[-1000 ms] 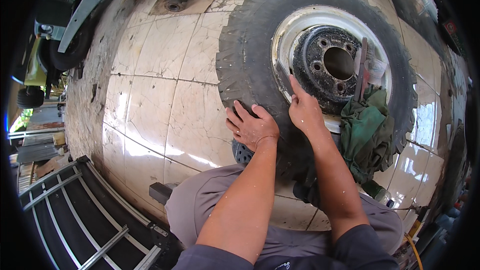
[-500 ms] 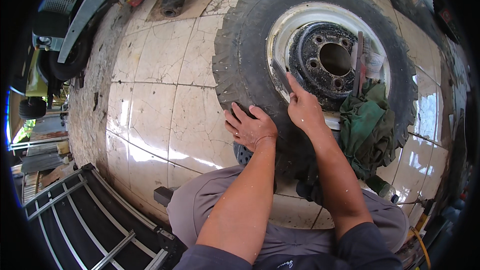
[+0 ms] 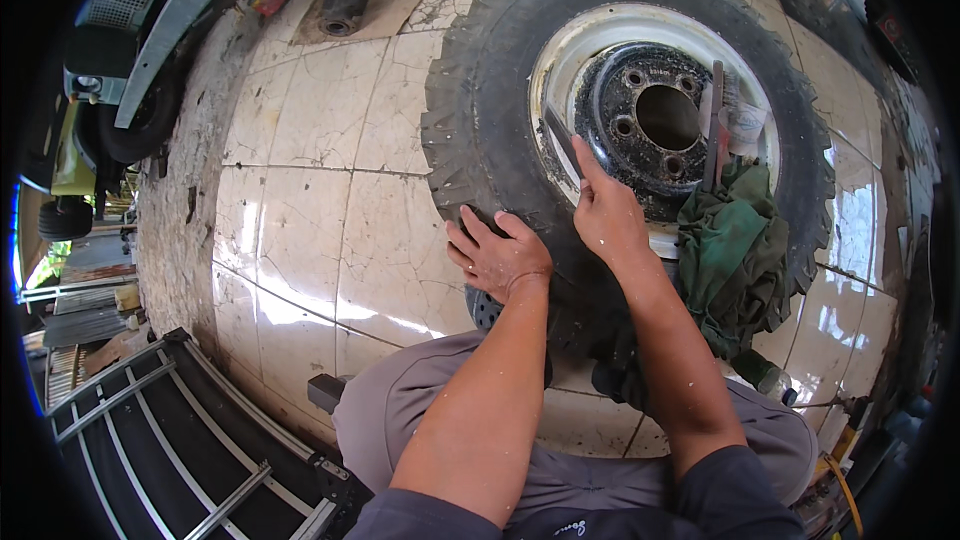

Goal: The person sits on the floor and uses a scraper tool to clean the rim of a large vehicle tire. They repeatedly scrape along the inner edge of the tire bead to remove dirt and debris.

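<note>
A knobbly black tyre (image 3: 490, 100) on a pale, rust-stained wheel rim (image 3: 553, 50) lies flat in front of me. My right hand (image 3: 612, 218) is closed on a flat, dark metal blade (image 3: 563, 140), with the index finger stretched along it. The blade's tip rests against the inner wall of the rim, on its left side; its handle end is hidden in the palm. My left hand (image 3: 505, 255) lies with its fingers spread on the tyre's near left edge. Inside the rim is the black hub disc (image 3: 625, 127) with bolt holes round its opening.
A green cloth (image 3: 735, 250) drapes over the tyre's near right side. Beside it, a long metal bar (image 3: 714, 125) and a clear plastic cup (image 3: 745, 124) rest on the wheel. A bottle (image 3: 765, 377) stands by my right knee. A metal-framed rack (image 3: 190, 440) is at lower left.
The blade and my right hand have shifted slightly up and left along the rim wall. The wheel has moved a touch left. My left hand stays on the tyre.
</note>
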Motion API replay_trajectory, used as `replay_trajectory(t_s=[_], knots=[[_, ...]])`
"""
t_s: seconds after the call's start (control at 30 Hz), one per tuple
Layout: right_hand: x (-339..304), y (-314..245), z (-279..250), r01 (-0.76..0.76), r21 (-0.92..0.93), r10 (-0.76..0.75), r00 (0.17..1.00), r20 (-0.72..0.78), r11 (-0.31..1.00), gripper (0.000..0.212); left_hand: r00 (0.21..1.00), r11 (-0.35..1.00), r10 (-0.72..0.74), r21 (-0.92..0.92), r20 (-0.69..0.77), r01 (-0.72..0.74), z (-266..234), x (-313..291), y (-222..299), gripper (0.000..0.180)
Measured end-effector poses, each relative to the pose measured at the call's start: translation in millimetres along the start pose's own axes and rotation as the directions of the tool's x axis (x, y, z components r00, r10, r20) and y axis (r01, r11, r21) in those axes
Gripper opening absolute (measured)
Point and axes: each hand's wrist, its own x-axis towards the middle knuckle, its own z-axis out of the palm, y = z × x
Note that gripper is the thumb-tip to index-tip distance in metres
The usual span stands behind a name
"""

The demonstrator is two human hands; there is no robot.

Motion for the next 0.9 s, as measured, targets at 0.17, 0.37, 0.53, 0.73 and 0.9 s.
replay_trajectory(t_s=[0.17, 0.37, 0.53, 0.73, 0.9], knots=[[0, 11, 4, 0.039, -0.032, -0.039, 0.999, 0.02, 0.999, 0.062, 1.0, 1.0, 0.005, 0.006, 0.005, -0.005, -1, -1, 0, 0.062], [0, 11, 7, 0.057, -0.045, -0.056, 0.998, 0.029, 0.997, 0.061, 1.0, 1.0, 0.018, 0.015, -0.012, -0.018, 1, 0, -1, 0.062], [3, 12, 5, 0.035, -0.055, -0.031, 0.996, 0.085, 0.998, 0.061, 1.0, 1.0, 0.025, 0.013, -0.015, -0.025, 1, 0, -1, 0.062], [5, 21, 4, 0.04, -0.028, -0.037, 0.995, 0.094, 0.999, 0.06, 1.0, 1.0, 0.023, 0.013, -0.015, -0.023, 2, -1, 0, 0.062], [6, 20, 1, 0.035, -0.06, -0.028, 0.993, 0.113, 0.998, 0.06, 1.0, 1.0, 0.02, 0.009, -0.006, -0.02, 2, -2, 0, 0.062]])
